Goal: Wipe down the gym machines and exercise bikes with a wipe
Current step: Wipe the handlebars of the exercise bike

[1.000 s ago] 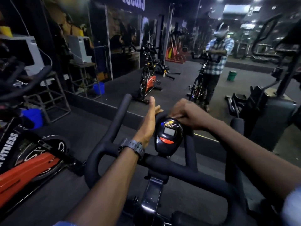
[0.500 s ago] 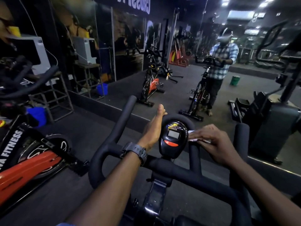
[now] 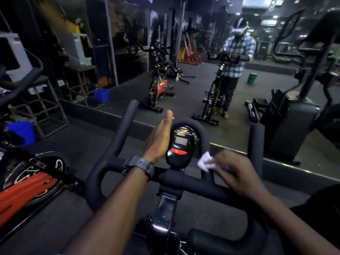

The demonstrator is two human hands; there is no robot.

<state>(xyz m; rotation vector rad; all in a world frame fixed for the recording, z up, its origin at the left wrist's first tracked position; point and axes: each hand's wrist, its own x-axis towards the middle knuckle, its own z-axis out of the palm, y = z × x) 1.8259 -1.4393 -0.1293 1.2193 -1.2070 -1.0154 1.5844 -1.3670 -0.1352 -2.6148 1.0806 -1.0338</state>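
Far left you've got the red and black exercise bike (image 3: 27,183) with its glossy plastic shroud, and behind it a round blue plastic bucket (image 3: 22,132) under a grey metal frame stand (image 3: 46,109).

Next over is the black foam-padded handlebar (image 3: 117,144) of the bike you're on, matte and tubular, curving up into a horn on each side with a small loop in the middle. Your left hand (image 3: 159,139) is flat and open, fingers straight and together, its palm side lying along the left side of the glossy black oval console (image 3: 182,144). That console has a small grey screen and a red-orange button strip below it. A chunky black rubbery wristwatch (image 3: 139,166) sits on that wrist, right over the crossbar.

Just right of the console, your right hand (image 3: 237,173) has its grip closed on a small white crumpled wipe (image 3: 205,162), pressed against the right leg of the centre loop where it meets the crossbar. The hand is blurry, so exact finger placement is hard to call.

Ahead, the wall mirror (image 3: 193,80) reflects you in a checked shirt, and a black stepper machine (image 3: 292,116) stands far right.
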